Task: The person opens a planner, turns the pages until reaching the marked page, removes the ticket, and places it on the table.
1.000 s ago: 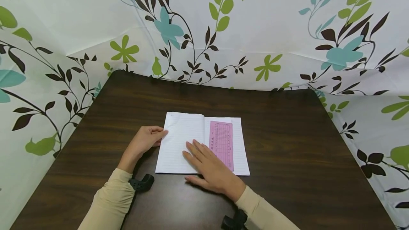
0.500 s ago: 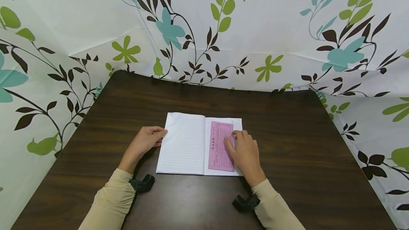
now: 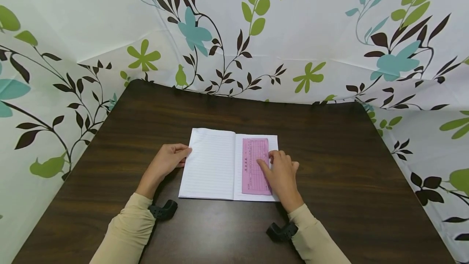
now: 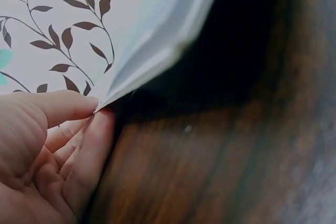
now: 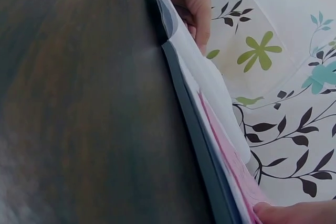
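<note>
An open notebook (image 3: pixel 207 166) with white ruled pages lies on the dark wooden table. On its right page sits a pink printed form (image 3: pixel 255 174) with a ruled grid. My left hand (image 3: pixel 169 161) pinches the notebook's left edge between thumb and fingers; in the left wrist view, that thumb (image 4: pixel 71 106) rests on top with fingers beneath. My right hand (image 3: pixel 283 176) holds the form at its right edge, thumb on the printed face and fingers bent beside the edge. In the right wrist view, the right thumb (image 5: pixel 283 213) touches the pink form (image 5: pixel 228 148); the other fingers are hidden.
Brown wooden tabletop (image 3: pixel 329 166) surrounds the notebook. A white cloth (image 3: pixel 315 23) with leaf and flower prints hangs behind the table and along its sides. Black bands with camera mounts (image 3: pixel 165 211) sit on both wrists.
My right hand has moved from the middle of the notebook to the form's right edge. The form has shifted slightly right on its page. My left hand stays at the left edge.
</note>
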A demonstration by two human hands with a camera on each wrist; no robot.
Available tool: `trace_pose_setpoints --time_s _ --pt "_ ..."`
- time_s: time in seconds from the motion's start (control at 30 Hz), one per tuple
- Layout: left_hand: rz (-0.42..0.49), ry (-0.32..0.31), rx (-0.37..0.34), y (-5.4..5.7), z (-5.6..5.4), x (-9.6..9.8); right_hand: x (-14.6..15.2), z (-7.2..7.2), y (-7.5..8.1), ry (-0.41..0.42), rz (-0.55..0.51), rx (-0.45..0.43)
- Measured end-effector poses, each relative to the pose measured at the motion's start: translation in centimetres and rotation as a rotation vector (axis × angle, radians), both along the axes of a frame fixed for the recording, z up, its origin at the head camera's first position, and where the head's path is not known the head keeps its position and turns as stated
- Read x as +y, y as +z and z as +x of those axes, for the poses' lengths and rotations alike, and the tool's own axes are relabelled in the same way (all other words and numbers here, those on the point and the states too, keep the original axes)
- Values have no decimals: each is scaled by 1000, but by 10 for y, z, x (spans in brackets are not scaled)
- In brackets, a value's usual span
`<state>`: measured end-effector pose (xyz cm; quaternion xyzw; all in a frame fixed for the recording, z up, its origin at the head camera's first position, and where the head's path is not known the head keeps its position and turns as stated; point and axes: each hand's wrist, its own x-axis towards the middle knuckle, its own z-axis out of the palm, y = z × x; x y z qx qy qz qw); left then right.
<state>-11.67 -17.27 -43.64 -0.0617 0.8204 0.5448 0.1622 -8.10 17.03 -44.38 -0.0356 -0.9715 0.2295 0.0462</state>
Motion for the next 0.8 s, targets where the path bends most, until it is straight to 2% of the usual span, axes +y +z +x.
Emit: trace_pose_setpoints --time_s 0.23,0.37,0.5,0.8 --pt "3 1 -6 -3 1 -1 5 -2 0 15 -27 46" --pt "-6 2 -3 -2 0 -1 12 -6 2 12 -113 69" --pt "-19 -3 -6 -2 0 -1 20 -9 8 -1 -219 33" --pt "-21 -6 -2 -1 -1 -1 43 -14 16 -29 -349 -39"
